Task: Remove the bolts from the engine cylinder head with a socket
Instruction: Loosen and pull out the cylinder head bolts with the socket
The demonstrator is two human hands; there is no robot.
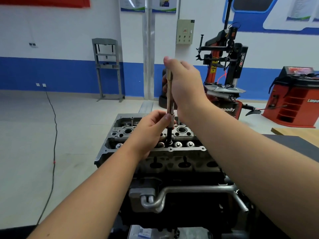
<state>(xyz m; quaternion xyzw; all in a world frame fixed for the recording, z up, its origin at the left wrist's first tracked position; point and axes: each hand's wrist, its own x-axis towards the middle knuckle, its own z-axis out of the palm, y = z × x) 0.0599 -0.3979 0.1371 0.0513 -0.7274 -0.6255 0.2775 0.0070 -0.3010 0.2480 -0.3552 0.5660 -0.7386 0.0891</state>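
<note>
Both hands grip socket bar (pixel 170 99) upright: right hand (pixel 185 85) up top, left hand (pixel 151 128) pinching low; bolt (pixel 168 137) rising from cylinder head (pixel 186 149), lift clear next.

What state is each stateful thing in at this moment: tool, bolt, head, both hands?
Socket extension: upright, gripped at both ends.
Bolt: partly raised from the head, under the socket.
Cylinder head: uncovered, on the engine.
Left hand: pinches the socket's lower end.
Right hand: grips the extension's top.

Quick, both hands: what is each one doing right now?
Left hand: pinches the socket low on the extension bar.
Right hand: grips the bar's top.
</note>
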